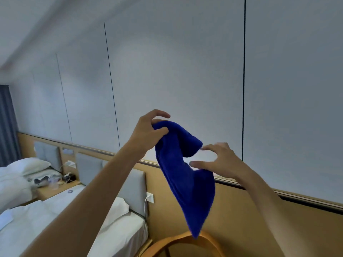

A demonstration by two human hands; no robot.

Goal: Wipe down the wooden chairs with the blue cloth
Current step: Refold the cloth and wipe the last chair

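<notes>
The blue cloth (187, 175) hangs in the air in front of me, its lowest corner dangling just above the curved back of a wooden chair (174, 242) at the bottom of the view. My left hand (148, 130) pinches the cloth's top edge between thumb and fingers. My right hand (220, 162) is beside the cloth on the right, fingers spread and lightly curved, the thumb close to a fold; no grip shows. Only the chair's rounded top rail is visible.
A bed (55, 219) with white sheets and pillows lies at the lower left, a second bed (16, 179) and a cluttered nightstand (55, 184) behind it. A padded headboard and wood-panelled wall (259, 219) run behind the chair. A charger cable hangs from a wall socket (150, 197).
</notes>
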